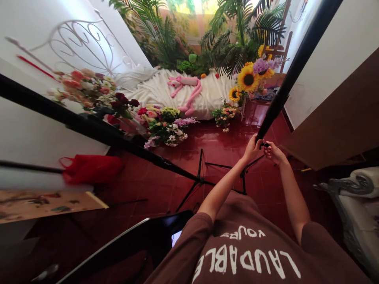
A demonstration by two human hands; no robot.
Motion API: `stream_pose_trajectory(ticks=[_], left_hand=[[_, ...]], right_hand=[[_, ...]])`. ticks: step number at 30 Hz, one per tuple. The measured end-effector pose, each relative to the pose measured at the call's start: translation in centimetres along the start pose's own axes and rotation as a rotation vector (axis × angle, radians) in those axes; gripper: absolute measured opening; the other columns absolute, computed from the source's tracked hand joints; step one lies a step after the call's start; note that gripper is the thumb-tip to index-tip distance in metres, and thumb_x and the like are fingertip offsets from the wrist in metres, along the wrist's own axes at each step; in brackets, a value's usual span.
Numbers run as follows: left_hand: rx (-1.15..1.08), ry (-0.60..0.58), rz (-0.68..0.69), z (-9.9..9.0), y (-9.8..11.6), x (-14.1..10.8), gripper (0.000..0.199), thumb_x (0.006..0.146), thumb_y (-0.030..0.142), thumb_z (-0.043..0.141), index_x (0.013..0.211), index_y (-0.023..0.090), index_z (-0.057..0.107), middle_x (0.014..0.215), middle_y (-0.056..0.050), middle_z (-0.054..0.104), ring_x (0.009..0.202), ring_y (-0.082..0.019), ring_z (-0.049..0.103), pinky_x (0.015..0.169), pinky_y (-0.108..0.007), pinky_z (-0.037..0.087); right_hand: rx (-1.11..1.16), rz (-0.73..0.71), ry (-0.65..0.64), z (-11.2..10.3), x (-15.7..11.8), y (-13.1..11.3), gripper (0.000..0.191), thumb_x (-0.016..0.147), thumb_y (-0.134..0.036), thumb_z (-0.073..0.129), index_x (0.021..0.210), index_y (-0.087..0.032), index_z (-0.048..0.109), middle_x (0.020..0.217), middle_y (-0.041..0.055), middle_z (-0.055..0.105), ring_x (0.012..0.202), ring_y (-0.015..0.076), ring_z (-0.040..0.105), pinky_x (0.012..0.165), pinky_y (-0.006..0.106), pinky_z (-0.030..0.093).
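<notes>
One black pole (279, 98) — knob (262, 145) between the hands (251, 150).

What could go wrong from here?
Slip: the left hand holds a thick black cylindrical pole just beside the small black knob at the right hand; if that loosens, a section might drop and pinch.
Snag: thin black tripod legs spread across the glossy red tiled floor nearby; a step could catch one.

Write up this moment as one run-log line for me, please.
left hand: gripping black pole | right hand: on small black knob | beyond: sunflowers, pink plush toy on white cloth
</notes>
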State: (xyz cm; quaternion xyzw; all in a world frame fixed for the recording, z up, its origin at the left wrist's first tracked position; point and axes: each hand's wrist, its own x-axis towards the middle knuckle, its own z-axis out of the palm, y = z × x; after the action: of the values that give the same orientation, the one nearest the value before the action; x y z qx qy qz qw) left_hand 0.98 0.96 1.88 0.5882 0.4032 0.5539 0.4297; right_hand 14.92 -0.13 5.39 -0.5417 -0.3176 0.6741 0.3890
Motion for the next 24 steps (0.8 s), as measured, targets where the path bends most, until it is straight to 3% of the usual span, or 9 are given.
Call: stream_pose_trajectory(ticks=[3,9,14,18,21,24], left_hand=[[0.025,0.016,0.007,0.2,-0.3,0.0,0.037,0.095,0.047,0.038,0.114,0.019,0.053,0.097,-0.008,0.063,0.085,-0.015,0.059,0.082,-0.029,0.047],[0.054,0.059,0.002,0.7,-0.5,0.2,0.034,0.095,0.044,0.040,0.113,0.020,0.054,0.097,-0.008,0.064,0.087,-0.017,0.060,0.083,-0.031,0.046],[0.084,0.088,0.035,0.8,-0.7,0.3,0.033,0.095,0.045,0.038,0.107,0.020,0.055,0.096,-0.008,0.063,0.086,-0.017,0.060,0.083,-0.031,0.046],[0.079,0.088,0.028,0.8,-0.7,0.3,0.032,0.094,0.046,0.040,0.107,0.020,0.055,0.095,-0.007,0.063,0.085,-0.017,0.060,0.083,-0.031,0.045],[0.084,0.083,0.027,0.7,-0.6,0.3,0.033,0.094,0.047,0.040,0.107,0.021,0.054,0.095,-0.007,0.063,0.085,-0.016,0.059,0.082,-0.030,0.045],[0.091,0.083,0.043,0.7,-0.5,0.2,0.036,0.094,0.049,0.038,0.106,0.020,0.055,0.095,-0.007,0.063,0.083,-0.016,0.059,0.081,-0.029,0.046]], right_hand=[[0.034,0.025,-0.032,0.0,0.1,0.1,0.032,0.077,-0.045,0.065,0.066,-0.016,0.057,0.050,-0.0035,0.050,0.038,0.0041,0.037,0.034,0.016,0.027],[-0.117,-0.232,-0.115,-0.9,0.2,0.6,0.028,0.072,-0.042,0.071,0.074,-0.016,0.061,0.065,-0.0023,0.062,0.051,0.0055,0.051,0.047,0.016,0.041],[-0.278,-0.360,-0.136,-2.2,0.2,0.2,0.032,0.066,-0.038,0.078,0.087,-0.018,0.063,0.077,0.0011,0.067,0.065,0.0121,0.061,0.058,0.023,0.053],[-0.482,-0.567,0.028,-2.2,0.6,0.7,0.021,0.069,-0.033,0.077,0.083,-0.022,0.065,0.078,0.0009,0.066,0.065,0.0130,0.060,0.058,0.024,0.052],[-0.702,-0.735,0.200,-2.0,0.9,1.3,0.005,0.077,-0.025,0.068,0.082,-0.025,0.067,0.085,0.0014,0.067,0.070,0.0136,0.060,0.067,0.025,0.051],[-0.882,-0.849,0.293,-1.5,0.4,0.6,0.012,0.084,-0.022,0.056,0.090,-0.025,0.066,0.095,0.0036,0.067,0.079,0.0155,0.062,0.078,0.030,0.051]])
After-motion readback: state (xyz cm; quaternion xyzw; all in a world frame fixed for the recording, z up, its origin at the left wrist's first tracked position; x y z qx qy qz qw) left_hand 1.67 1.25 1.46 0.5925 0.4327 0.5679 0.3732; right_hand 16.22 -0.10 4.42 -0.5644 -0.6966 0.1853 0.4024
